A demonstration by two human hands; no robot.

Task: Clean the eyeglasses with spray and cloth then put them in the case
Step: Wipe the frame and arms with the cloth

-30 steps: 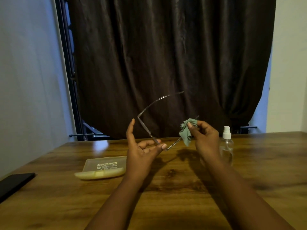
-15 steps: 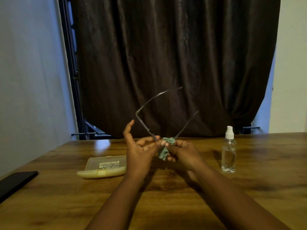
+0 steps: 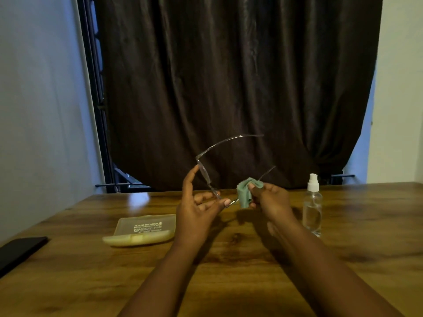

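Note:
Thin-framed clear eyeglasses (image 3: 204,170) are held up above the wooden table (image 3: 229,271), temples pointing away and up. My left hand (image 3: 196,209) pinches the frame near the bridge between thumb and fingers, index finger raised. My right hand (image 3: 272,200) pinches a small green cloth (image 3: 246,193) around the right lens. A pale yellow translucent case (image 3: 142,229) lies open on the table left of my left hand. The clear spray bottle (image 3: 312,209) with a white nozzle stands to the right of my right hand.
A black phone (image 3: 20,250) lies at the table's left edge. A dark brown curtain (image 3: 229,88) hangs behind the table, with a black window frame (image 3: 96,110) at its left. Walls stand on both sides.
My right hand with the cloth slid from the bridge back out to the right lens and rose a little. My left hand kept its hold on the frame.

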